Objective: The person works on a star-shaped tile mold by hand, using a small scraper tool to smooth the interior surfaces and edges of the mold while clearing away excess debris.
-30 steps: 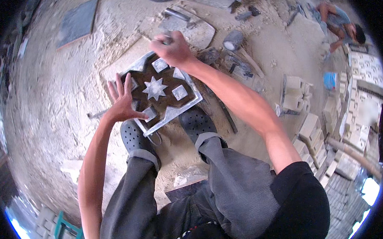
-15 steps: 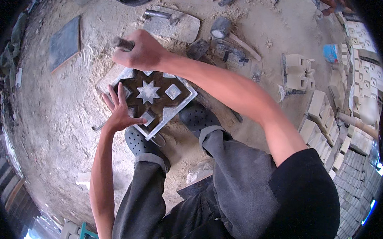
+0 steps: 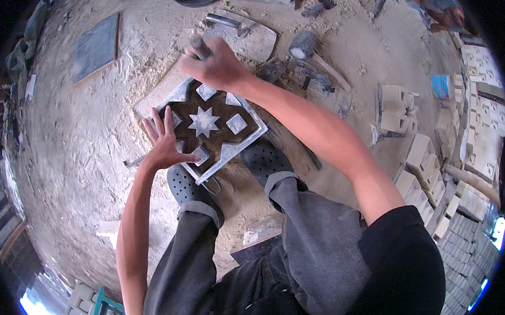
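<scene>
Has the flat star mold (image 3: pixel 227 99) on the floor (image 3: pixel 95 150), toward ten o'clock from the middle of the view, right by the gray shoes (image 3: pixel 191 188). Reaches the left arm (image 3: pixel 131 231) up from seven o'clock. Spreads the left hand (image 3: pixel 164 149) wide on the mold's eight o'clock side, holding nothing. Stretches the right arm (image 3: pixel 310 126) across from four o'clock. Curls the right hand (image 3: pixel 220 65) tight around a short, round handle (image 3: pixel 200 47) near the mold's twelve o'clock edge. Cannot tell the kind of tool.
</scene>
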A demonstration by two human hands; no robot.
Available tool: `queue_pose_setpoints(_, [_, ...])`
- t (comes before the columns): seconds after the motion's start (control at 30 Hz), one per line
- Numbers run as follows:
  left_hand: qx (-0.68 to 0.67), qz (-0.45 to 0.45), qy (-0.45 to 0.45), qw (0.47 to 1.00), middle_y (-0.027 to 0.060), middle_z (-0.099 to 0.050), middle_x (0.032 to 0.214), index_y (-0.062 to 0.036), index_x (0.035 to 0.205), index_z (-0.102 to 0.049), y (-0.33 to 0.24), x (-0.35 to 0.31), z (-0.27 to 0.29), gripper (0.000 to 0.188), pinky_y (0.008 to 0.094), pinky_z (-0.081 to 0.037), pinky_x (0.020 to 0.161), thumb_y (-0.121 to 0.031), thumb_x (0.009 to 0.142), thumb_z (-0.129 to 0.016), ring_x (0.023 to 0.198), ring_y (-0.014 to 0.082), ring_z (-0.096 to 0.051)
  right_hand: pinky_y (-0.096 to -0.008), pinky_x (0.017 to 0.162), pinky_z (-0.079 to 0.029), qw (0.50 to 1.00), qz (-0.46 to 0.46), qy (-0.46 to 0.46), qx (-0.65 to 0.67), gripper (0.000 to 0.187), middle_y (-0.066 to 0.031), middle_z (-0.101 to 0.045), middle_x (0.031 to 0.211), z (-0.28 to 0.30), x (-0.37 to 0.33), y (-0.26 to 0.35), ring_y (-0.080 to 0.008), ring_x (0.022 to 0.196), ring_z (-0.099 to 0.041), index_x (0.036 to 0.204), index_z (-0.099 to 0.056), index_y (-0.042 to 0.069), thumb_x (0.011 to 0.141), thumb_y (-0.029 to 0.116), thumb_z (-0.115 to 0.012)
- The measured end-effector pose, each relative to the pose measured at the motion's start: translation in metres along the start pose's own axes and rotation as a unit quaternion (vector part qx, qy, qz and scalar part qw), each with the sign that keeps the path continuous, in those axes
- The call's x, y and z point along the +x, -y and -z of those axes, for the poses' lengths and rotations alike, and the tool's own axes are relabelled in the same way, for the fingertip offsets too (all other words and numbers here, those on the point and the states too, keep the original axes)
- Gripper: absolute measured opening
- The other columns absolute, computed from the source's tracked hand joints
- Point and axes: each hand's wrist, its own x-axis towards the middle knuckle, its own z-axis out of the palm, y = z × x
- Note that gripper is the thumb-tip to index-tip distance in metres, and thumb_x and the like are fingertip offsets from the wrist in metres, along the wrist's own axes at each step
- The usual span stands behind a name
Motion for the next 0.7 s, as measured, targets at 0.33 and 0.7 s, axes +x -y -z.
queue_pose_setpoints(0.33, [0.003, -0.002, -0.009, 1.000, 0.0345, 0.024, 0.149, -0.0080, 0.151, 0.011, 0.010, 0.000, -0.004, 0.158, 0.0669, -0.002, 0.110, -0.059, 0.041, -0.090, 0.133, 0.0585, 0.026, -0.0320, 0.044, -0.033, 0.998, -0.021, -0.015, 0.056, 0.030, 0.0000, -0.048, 0.050, 0.001, -0.006, 0.013, -0.0090, 0.047, -0.043, 0.055, -0.051, 0.006, 0.075, 0.025, -0.062])
queue_pose_setpoints(0.7, [0.025, -0.019, -0.024, 0.999, 0.0366, 0.023, 0.148, -0.0068, 0.151, 0.012, 0.007, 0.002, -0.006, 0.158, 0.0678, -0.001, 0.109, -0.061, 0.043, -0.089, 0.131, 0.0596, 0.026, -0.0299, 0.043, -0.030, 0.999, -0.044, -0.009, 0.029, 0.031, 0.0023, -0.046, 0.048, -0.006, 0.002, 0.005, -0.0068, 0.047, -0.042, 0.052, -0.049, 0.007, 0.076, 0.022, -0.061])
